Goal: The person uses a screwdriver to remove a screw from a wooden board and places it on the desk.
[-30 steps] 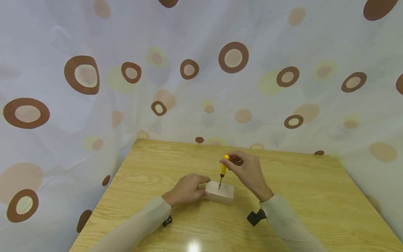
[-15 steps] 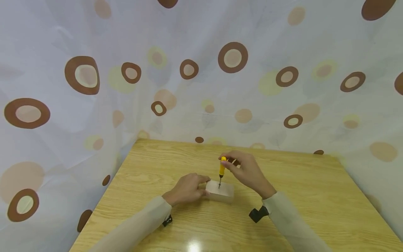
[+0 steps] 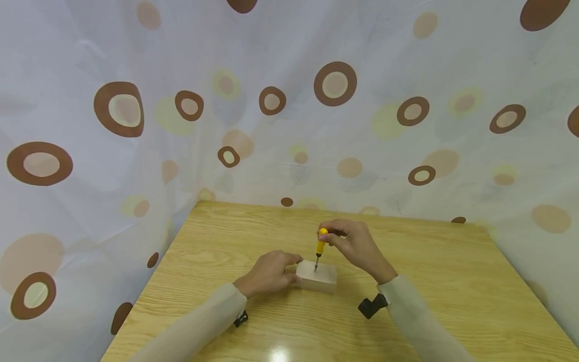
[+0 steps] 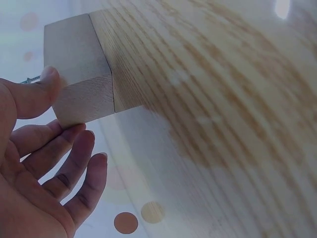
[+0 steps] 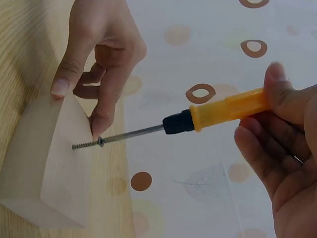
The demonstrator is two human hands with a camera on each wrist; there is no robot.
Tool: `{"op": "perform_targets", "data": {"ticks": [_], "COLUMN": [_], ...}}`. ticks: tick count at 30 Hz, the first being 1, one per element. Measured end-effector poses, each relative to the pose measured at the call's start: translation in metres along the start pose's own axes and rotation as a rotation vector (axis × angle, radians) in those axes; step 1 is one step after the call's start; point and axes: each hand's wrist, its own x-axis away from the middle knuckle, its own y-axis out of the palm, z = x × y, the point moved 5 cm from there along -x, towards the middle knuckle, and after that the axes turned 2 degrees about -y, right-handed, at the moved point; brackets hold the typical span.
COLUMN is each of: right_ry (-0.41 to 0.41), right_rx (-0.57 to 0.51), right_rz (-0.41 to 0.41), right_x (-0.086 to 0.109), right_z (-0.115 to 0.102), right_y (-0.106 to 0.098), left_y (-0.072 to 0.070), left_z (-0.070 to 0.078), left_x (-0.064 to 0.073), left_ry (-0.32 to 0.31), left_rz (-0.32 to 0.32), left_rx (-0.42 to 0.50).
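A pale wooden block (image 3: 326, 274) lies on the table, its end pinched between the thumb and fingers of my left hand (image 3: 268, 274). My right hand (image 3: 359, 247) grips the top of a yellow screwdriver (image 3: 320, 248) with thumb and fingertips. In the right wrist view, the shaft of the screwdriver (image 5: 136, 133) meets the head of a screw (image 5: 86, 145). The screw's point is at the block's top face, with most of its thread showing. The left wrist view shows the thumb on one side of the block (image 4: 81, 49) and the fingers by its other edge.
The wood-grain table (image 3: 226, 236) stretches around both hands. A white curtain (image 3: 294, 120) with brown and yellow spots stands behind the table and along its sides. Black wrist camera mounts (image 3: 372, 305) hang below the sleeves.
My right fingers have shifted round the screwdriver handle, and the wrist has moved slightly right. The handle sits a little lower and leans slightly differently. The left hand and block stay put.
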Motion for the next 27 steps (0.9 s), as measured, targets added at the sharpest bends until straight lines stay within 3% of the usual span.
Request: {"op": "perform_targets", "data": {"ticks": [4, 9, 12, 16, 19, 27], "right_ry": [0.074, 0.155, 0.127, 0.048, 0.043, 0.087], "right_rx": [0.014, 0.038, 0.062, 0.073, 0.039, 0.054], "right_rz": [0.002, 0.083, 0.091, 0.023, -0.015, 0.069], "right_x": [0.0, 0.0016, 0.0018, 0.0005, 0.0, 0.0024], "right_z": [0.002, 0.0031, 0.0014, -0.0027, -0.0031, 0.0014], "right_y": [0.0008, 0.0002, -0.0015, -0.0029, -0.0027, -0.0005], "left_y": [-0.0006, -0.0012, -0.0012, -0.0018, -0.0024, -0.0011], "left_z": [0.0005, 0.0011, 0.001, 0.0015, 0.0018, 0.0003], "left_x": [0.0003, 0.0004, 0.0002, -0.0002, -0.0005, -0.0011], "left_ry": [-0.011, -0.019, -0.023, -0.027, -0.024, -0.025], "left_rz": [-0.005, -0.004, -0.007, -0.014, -0.015, -0.013], "left_rx": [0.003, 0.006, 0.008, 0.007, 0.002, -0.002]}}
